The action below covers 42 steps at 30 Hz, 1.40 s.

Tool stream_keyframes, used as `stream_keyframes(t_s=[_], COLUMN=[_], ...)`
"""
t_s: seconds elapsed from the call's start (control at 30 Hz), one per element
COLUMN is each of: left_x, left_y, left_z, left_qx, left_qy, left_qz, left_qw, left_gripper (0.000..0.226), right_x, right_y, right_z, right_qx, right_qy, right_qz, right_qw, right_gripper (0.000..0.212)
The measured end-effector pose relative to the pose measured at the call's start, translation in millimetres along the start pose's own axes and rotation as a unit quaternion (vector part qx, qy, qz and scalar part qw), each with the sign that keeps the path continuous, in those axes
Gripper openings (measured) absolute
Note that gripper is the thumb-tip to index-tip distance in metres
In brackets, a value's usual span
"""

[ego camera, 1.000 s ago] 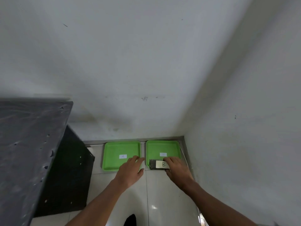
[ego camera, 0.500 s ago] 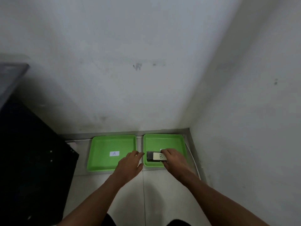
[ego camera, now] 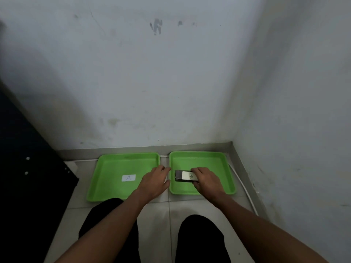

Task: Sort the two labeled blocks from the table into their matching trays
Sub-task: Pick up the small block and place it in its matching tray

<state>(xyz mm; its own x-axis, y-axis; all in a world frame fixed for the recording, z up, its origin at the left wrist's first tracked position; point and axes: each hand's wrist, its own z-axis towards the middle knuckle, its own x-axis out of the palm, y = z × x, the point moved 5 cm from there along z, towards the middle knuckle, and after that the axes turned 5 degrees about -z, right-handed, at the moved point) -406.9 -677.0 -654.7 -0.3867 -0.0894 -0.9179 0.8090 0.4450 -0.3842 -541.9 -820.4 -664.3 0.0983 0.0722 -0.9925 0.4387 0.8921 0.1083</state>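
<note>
Two green trays lie side by side on the tiled floor against the wall. The left tray [ego camera: 106, 173] carries a white label with the letter A [ego camera: 128, 177]. Over the right tray [ego camera: 218, 162], my right hand [ego camera: 206, 178] grips a dark block with a white B label [ego camera: 185, 176], low inside the tray's left half. Whether the block touches the tray floor I cannot tell. My left hand [ego camera: 154, 182] hovers over the gap between the trays, fingers loosely apart and holding nothing. No second block is in sight.
White walls meet in a corner behind and to the right of the trays. A black cabinet [ego camera: 28, 168] fills the left side. A thin white cable [ego camera: 245, 188] runs along the right tray. My knees in black trousers [ego camera: 199, 234] are at the bottom.
The view has dropped and come closer to the trays. My right hand has carried the B block from the tray's near edge to inside the right tray. My left hand stayed beside it.
</note>
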Motion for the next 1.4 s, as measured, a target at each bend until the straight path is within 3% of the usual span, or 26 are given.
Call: stream_keyframes(t_s=[0.77,0.97,1.27,1.4], left_x=[156,189,182,179], left_y=[47,67,68,67], left_z=[174,173,179,178], left_qx=[-0.078,-0.108,-0.112,-0.096], left_qy=[0.115,0.131,0.129,0.145], left_qz=[-0.002,0.023,0.02,0.038], left_qw=[0.99,0.985,0.985,0.984], left_gripper=[0.061,0.061,0.057,0.053], right_x=[173,213,227,224], right_y=[-181,-193,-196,-196], right_z=[121,152,166,159], right_qx=[0.074,0.067,0.086,0.092], right_qy=[0.141,0.155,0.13,0.143], right_qz=[0.032,0.036,0.043,0.047], right_qw=[0.987,0.985,0.987,0.984], right_gripper=[0.04,0.044,0.048,0.062])
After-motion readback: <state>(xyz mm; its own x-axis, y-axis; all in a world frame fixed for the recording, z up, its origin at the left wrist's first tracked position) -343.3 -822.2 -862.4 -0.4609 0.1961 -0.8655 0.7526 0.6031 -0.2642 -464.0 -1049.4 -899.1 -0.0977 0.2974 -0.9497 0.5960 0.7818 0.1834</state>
